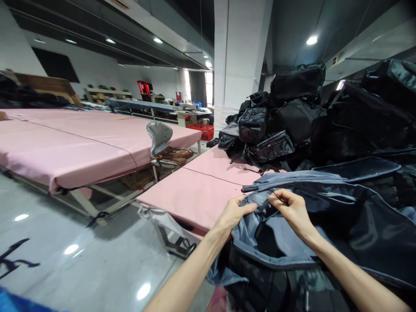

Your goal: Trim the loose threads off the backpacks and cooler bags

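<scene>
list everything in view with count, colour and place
open bag: one, black and grey, lower right
piled bags: many, mostly black, right
cloth-covered tables: two, pink, left and centre
chair: one, grey back, between tables
basket: one, red, beyond chair
far table: one, blue-grey, back
pillar: one, white, centre
curtain: one, dark, far window
ceiling lights: several, white, overhead
floor: one, grey, lower left
left hand: one, bare, on open bag
right hand: one, bare, on open bag

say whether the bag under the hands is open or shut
Open: the camouflage bag gapes under the left hand and right hand, baring its grey lining.
</scene>
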The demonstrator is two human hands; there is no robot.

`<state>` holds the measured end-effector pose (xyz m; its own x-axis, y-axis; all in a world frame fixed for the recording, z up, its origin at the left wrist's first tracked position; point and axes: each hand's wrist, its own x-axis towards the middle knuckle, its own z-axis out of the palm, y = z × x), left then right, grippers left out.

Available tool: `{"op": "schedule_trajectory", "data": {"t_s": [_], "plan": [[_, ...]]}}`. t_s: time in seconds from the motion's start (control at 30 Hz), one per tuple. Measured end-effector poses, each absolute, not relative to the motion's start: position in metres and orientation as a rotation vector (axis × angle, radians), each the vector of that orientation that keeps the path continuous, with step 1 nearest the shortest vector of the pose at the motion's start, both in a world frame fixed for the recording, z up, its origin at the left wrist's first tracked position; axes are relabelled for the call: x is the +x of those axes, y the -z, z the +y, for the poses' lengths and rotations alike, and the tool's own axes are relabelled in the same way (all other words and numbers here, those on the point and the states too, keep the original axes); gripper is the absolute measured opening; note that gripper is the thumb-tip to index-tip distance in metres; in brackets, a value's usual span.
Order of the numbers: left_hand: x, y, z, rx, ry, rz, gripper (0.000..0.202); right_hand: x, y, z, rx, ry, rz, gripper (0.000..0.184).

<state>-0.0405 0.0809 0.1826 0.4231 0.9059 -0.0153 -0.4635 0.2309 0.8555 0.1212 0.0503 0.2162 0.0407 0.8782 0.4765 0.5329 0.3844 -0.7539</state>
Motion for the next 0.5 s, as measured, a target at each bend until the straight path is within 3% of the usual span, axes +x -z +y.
{"op": "schedule_trajectory", "data": {"t_s": [0.5], "plan": [[-0.040,-0.203,0.064,1.321,-1.068,0.903,0.039,0.130,-0.202,0.056,-1.176,-0.468,-1.667,0.019]]}}
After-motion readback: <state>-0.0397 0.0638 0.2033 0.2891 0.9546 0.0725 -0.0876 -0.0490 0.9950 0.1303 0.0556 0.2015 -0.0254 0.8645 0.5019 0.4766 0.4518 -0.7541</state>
